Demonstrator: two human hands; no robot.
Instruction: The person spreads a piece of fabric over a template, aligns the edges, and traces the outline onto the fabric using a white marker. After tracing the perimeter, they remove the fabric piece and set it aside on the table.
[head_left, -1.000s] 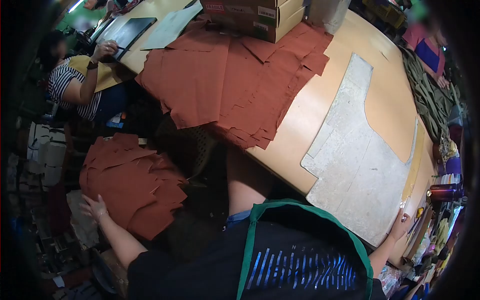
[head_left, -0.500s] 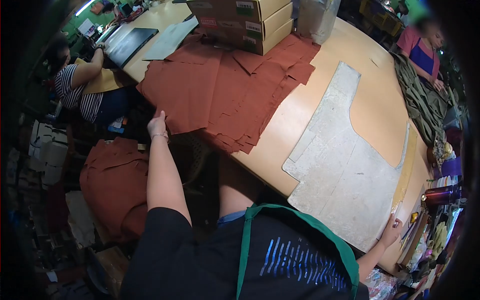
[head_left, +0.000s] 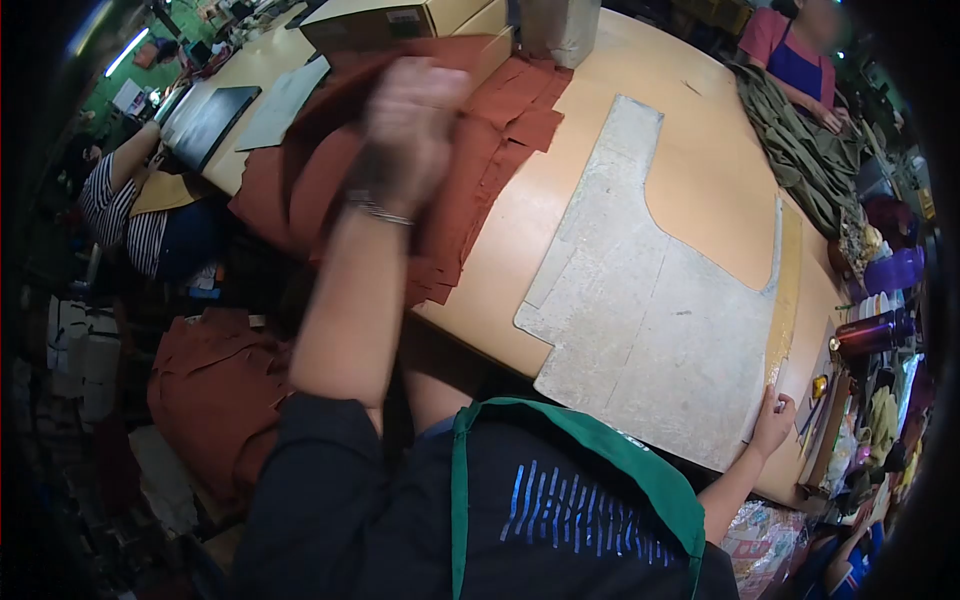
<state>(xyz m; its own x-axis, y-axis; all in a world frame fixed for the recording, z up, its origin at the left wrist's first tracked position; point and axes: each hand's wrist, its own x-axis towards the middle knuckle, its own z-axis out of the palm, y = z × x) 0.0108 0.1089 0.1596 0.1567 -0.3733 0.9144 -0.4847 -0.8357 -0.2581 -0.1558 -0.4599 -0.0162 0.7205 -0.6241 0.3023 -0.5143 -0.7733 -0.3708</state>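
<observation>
My left hand (head_left: 410,125), blurred by motion, is closed on the edge of a rust-red fabric piece (head_left: 330,185) and holds it raised and curled over the stack of rust-red fabric (head_left: 490,150). A large grey pattern template (head_left: 650,310), cut with a long arm and a curved inner edge, lies flat on the table (head_left: 720,200). My right hand (head_left: 773,422) rests at the template's lower right corner, its fingers closed round a small pale thing too small to name. A brown tape-covered strip (head_left: 785,290) runs along the template's right edge.
Cardboard boxes (head_left: 375,22) and a clear plastic container (head_left: 560,30) stand behind the fabric. More rust-red fabric (head_left: 215,400) is piled low at left. People sit at left (head_left: 125,215) and right (head_left: 795,60), the latter by olive cloth (head_left: 800,140). A dark tumbler (head_left: 875,332) lies at the right edge.
My left hand has moved up and right from the stack's near left edge, lifting and folding the top fabric piece over. My right hand stays by the template's corner. The view has shifted slightly.
</observation>
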